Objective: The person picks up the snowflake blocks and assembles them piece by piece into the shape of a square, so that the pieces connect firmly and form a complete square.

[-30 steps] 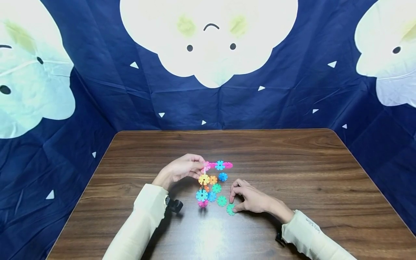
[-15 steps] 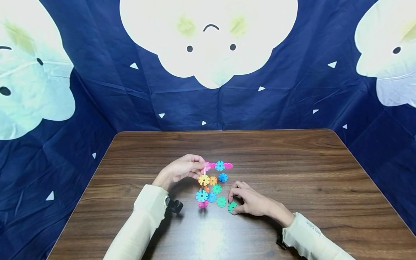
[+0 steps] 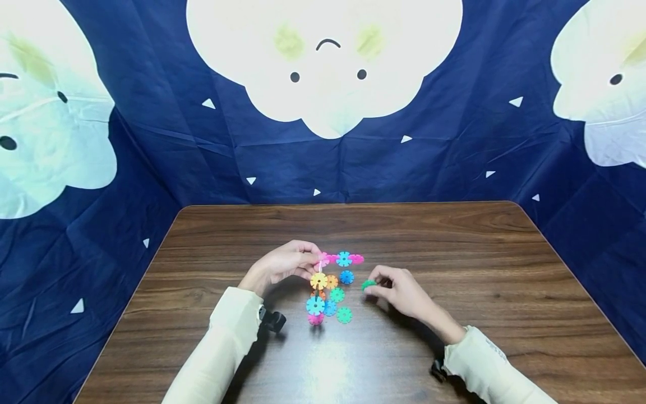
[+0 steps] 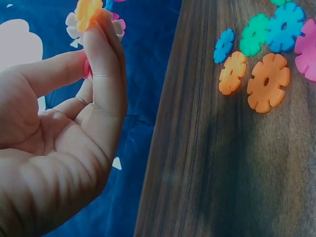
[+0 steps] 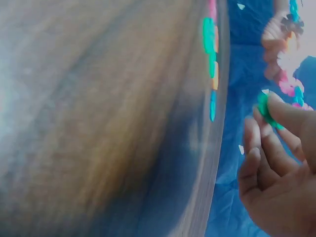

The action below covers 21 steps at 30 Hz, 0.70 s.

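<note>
My left hand [image 3: 290, 261] pinches a chain of interlocking notched plastic discs [image 3: 318, 281] between thumb and fingers, at a pink disc. From there, pink and blue discs reach to the right, while white, yellow, dark and light blue ones run toward the front. In the left wrist view, the left hand [image 4: 84, 108] covers much of the chain. Right of the chain, my right hand [image 3: 401, 290] holds a green notched disc [image 3: 369, 285]. Seen from the right wrist, this green disc [image 5: 268, 111] sits between thumb and fingertips, raised off the table.
Several loose discs lie flat on the wooden table [image 3: 454, 241] between the hands: a blue disc [image 3: 346, 277], an orange disc [image 3: 331, 281], a green disc [image 3: 345, 315] and others. Some are partly under the chain in the head view. A blue cloud-printed cloth [image 3: 343, 168] hangs behind the table.
My right hand has picked the green disc up from the table and carried it away from the body, toward the chain's far end. The left hand and chain have shifted only slightly.
</note>
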Available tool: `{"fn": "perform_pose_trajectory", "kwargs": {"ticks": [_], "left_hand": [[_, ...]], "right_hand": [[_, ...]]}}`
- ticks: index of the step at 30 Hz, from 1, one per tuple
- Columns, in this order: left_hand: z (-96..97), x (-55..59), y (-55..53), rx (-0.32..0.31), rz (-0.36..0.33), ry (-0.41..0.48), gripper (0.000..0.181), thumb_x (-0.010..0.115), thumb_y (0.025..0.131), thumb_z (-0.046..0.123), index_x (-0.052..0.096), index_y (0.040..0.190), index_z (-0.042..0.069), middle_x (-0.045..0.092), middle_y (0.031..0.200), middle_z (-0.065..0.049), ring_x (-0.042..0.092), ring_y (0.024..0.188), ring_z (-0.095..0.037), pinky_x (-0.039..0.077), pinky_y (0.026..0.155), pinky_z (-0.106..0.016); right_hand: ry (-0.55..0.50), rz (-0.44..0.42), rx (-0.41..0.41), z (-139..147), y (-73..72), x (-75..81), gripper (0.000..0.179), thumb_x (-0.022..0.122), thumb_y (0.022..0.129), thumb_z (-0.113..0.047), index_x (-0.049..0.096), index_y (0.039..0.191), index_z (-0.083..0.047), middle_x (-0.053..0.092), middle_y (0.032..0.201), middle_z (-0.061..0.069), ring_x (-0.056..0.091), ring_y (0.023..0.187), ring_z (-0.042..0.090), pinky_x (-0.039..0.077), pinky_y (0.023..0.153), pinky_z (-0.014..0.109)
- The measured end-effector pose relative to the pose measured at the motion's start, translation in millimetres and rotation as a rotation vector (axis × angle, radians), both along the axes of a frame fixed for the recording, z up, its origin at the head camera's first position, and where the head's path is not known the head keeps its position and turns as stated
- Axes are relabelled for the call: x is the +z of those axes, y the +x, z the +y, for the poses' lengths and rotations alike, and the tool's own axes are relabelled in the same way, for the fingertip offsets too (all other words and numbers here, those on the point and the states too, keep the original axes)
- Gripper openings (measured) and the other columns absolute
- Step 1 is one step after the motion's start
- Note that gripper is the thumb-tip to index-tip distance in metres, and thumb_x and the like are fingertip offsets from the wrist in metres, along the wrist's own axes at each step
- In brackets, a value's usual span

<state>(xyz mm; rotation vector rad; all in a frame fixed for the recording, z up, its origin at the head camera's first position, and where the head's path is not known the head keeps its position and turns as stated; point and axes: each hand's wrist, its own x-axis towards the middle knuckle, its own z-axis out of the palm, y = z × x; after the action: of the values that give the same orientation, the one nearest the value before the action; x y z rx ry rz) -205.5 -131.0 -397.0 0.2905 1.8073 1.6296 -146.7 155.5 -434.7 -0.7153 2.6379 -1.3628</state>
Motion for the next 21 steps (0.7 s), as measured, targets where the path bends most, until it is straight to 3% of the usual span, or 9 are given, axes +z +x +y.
{"fn": "perform_pose_trajectory", "kwargs": {"ticks": [5, 10, 13, 21], "left_hand": [[0.6, 0.9, 1.1, -0.002, -0.004, -0.004, 0.008, 0.05, 0.096, 0.007, 0.057, 0.09, 0.006, 0.056, 0.075, -0.002, 0.055, 0.065, -0.011, 0.054, 0.061, -0.021], [1.5, -0.3, 1.8, -0.001, -0.005, -0.012, 0.008, 0.05, 0.095, 0.007, 0.056, 0.09, 0.005, 0.056, 0.075, -0.003, 0.055, 0.065, -0.011, 0.054, 0.061, -0.021], [2.5, -1.4, 1.8, -0.003, -0.004, -0.019, 0.007, 0.051, 0.095, 0.007, 0.057, 0.09, 0.006, 0.057, 0.075, -0.003, 0.056, 0.065, -0.011, 0.055, 0.062, -0.022], [4.7, -2.8, 1.7, -0.017, 0.004, -0.036, 0.008, 0.052, 0.095, 0.008, 0.057, 0.089, 0.006, 0.057, 0.075, -0.003, 0.056, 0.065, -0.012, 0.056, 0.064, -0.024]], "right_hand": [[-0.14, -0.116, -0.129, 3, -6.6, 6.9, 0.01, 0.065, 0.092, -0.024, 0.069, 0.097, -0.016, 0.067, 0.08, 0.015, 0.061, 0.064, 0.031, 0.051, 0.057, 0.026], [-0.313, -0.2, -0.213, 1, -11.2, 9.5, 0.018, 0.064, 0.092, -0.014, 0.065, 0.104, -0.002, 0.072, 0.084, 0.004, 0.067, 0.079, 0.027, 0.057, 0.072, 0.031], [-0.388, -0.248, -0.26, 0, -12.8, 9.5, 0.022, 0.066, 0.09, -0.014, 0.061, 0.105, 0.002, 0.071, 0.078, -0.003, 0.069, 0.076, 0.026, 0.057, 0.07, 0.032], [-0.379, -0.284, -0.244, -1, -13.8, 11.0, 0.028, 0.068, 0.09, -0.021, 0.061, 0.106, 0.001, 0.07, 0.078, -0.003, 0.067, 0.077, 0.025, 0.056, 0.068, 0.033]]}}
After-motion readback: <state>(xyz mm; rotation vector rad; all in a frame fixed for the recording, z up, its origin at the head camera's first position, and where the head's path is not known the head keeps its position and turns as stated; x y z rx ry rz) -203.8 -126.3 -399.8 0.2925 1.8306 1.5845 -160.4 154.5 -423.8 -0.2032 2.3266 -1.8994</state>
